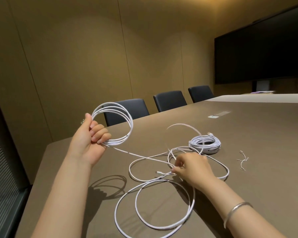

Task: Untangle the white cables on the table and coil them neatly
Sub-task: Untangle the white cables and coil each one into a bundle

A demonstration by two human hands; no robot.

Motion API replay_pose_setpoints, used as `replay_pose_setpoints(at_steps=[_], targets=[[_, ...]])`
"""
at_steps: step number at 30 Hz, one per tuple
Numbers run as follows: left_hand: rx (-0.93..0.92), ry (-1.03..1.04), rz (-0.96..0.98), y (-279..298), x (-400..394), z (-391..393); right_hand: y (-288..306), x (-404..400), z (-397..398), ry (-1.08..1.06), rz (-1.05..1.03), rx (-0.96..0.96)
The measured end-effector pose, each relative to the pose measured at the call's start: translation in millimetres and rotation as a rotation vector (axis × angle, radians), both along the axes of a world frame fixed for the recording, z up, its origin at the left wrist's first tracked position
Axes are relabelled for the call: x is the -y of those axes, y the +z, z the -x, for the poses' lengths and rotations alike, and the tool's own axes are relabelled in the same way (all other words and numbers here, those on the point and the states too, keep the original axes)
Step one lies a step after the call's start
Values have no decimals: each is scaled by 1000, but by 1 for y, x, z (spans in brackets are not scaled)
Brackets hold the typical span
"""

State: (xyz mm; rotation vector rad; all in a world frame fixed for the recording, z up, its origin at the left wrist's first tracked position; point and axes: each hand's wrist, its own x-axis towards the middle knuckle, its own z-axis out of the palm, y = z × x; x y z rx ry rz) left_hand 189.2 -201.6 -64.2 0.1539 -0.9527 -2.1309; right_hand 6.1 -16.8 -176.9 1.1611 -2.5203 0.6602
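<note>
Loose white cable [155,203] loops nearest me; my right hand [191,167] pinches a strand of it, beside the finished coil [205,143]. My left hand [91,136] grips raised loops [120,117].

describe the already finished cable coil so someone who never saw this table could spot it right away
On the long brown table, look past the right hand toward the far side. The finished coil lies flat there, a small tight ring of many white turns. Unlike the coil held up by the left hand or the loose loops sprawled nearer, it rests untouched and compact.
</note>
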Motion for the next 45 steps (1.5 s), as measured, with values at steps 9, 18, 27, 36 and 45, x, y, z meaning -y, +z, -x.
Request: replay_pose_setpoints(at_steps=[9, 18, 27, 36, 45], targets=[[-15, 153, -67, -2, 27, -17, 5, -9, 6, -117, -1, -76], [33, 128, -8, -6, 17, -5, 3, 5, -2, 368, 19, 114], [18, 38, -9, -2, 1, 3, -16, 17, -14, 167, -237, 96], [38, 55, 19, 4, -1, -5, -1, 10, -8, -10, 60, 200], [358, 187, 405, -8, -14, 9, 29, 5, -12, 71, 799, 767]])
